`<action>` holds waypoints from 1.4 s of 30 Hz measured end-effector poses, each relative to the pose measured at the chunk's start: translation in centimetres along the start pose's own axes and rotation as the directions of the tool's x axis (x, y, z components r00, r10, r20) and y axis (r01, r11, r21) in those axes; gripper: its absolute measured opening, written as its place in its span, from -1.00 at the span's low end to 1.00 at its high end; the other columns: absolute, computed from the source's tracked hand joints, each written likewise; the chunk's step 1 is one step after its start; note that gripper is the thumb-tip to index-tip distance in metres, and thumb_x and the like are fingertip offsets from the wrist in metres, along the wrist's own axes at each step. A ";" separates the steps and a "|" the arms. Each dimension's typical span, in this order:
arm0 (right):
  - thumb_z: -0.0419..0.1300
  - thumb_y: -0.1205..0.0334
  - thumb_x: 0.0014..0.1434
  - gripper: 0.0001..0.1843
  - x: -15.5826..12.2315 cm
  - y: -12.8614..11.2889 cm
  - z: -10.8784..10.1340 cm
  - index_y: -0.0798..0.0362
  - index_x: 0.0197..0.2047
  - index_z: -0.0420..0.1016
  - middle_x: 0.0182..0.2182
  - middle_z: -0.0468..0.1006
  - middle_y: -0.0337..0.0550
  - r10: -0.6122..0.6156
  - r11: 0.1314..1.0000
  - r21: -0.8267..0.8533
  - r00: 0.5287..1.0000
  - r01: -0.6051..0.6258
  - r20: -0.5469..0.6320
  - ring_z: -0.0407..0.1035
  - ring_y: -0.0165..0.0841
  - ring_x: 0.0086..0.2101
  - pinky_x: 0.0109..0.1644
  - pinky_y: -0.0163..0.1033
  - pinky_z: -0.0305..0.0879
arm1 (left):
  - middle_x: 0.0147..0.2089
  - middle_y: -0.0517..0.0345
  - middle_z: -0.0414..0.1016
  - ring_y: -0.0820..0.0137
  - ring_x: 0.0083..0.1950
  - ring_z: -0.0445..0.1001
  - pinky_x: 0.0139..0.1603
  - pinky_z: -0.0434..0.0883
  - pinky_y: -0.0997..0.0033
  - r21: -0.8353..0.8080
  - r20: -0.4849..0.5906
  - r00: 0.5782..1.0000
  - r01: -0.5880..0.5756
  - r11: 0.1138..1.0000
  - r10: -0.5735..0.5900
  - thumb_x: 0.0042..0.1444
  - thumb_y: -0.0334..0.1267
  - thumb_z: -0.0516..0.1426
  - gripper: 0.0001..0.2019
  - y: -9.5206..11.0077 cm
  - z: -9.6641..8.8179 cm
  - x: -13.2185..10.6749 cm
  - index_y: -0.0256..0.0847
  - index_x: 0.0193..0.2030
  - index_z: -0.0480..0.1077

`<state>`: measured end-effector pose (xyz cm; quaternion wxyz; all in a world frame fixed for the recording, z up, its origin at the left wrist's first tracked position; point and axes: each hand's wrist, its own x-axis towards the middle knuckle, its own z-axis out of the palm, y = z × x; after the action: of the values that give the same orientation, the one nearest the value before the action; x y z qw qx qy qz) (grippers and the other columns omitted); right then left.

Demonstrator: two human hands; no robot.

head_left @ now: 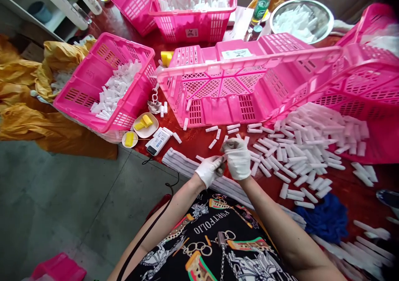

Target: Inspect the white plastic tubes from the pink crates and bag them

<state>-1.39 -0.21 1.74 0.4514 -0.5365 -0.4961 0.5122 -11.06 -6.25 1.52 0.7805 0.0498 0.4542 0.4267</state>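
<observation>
Both hands wear white gloves with dark, dirty fingertips and meet over the near edge of the red table. My left hand [210, 171] is closed, its fingertips pinching a small pale piece that is mostly covered by the fingers. Curled in close above it, my right hand [238, 159] is closed too, its fingertips at the same piece. Short white tubes [213, 144] lie loose just beyond the hands. To the right spreads a large heap of such tubes [307, 144]. A striped towel [183, 163] runs along the table edge under the hands.
A pink basket [218, 117] lies tipped on its side ahead. Another pink basket [75, 106] at left holds white pieces. Nearby are yellow sponges [144, 122] and a white device [158, 141]. At the back stand a metal bowl [327, 21] and a bottle [262, 8]. A blue cloth [327, 218] lies right.
</observation>
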 end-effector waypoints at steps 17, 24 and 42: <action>0.16 0.07 0.14 -0.78 0.4 -3.2 -0.3 -0.03 -0.29 0.20 -0.49 0.49 -0.29 0.106 0.970 0.214 0.992 -0.118 0.065 0.48 -0.35 -0.41 -0.20 -0.16 0.43 | -0.44 0.24 0.33 0.50 -0.40 0.25 -0.35 0.18 0.50 0.685 -0.280 0.825 -0.187 0.704 0.492 0.10 -0.06 0.11 -0.75 -0.4 1.5 -1.9 -0.20 -0.23 0.37; 0.01 -0.04 0.21 -0.74 0.5 -4.6 -0.9 -0.03 -0.33 0.22 -0.46 0.53 -0.16 0.124 0.992 0.000 0.992 -0.124 0.021 0.49 -0.29 -0.35 -0.27 -0.16 0.42 | -0.57 0.35 0.09 0.63 -0.62 -0.03 -0.55 0.01 0.54 0.083 0.026 0.993 -0.118 0.990 0.116 0.00 0.11 0.17 -0.59 0.6 1.8 -2.4 -0.22 -0.36 0.23; 0.10 -0.14 0.14 -0.63 -0.3 -3.4 -1.9 0.01 -0.26 0.37 -0.38 0.48 -0.20 0.053 0.995 -0.082 0.997 -0.048 0.056 0.37 -0.39 -0.39 -0.24 -0.24 0.36 | -0.31 0.13 0.46 0.36 -0.28 0.39 -0.22 0.25 0.43 0.839 -0.102 0.815 -0.237 0.489 0.570 0.13 -0.12 0.12 -0.80 1.7 2.1 -3.1 -0.13 -0.16 0.39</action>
<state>0.31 -0.14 5.31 0.4017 -0.5515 -0.5155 0.5184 -11.19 -6.75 5.63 0.4482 0.4181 0.7066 0.3536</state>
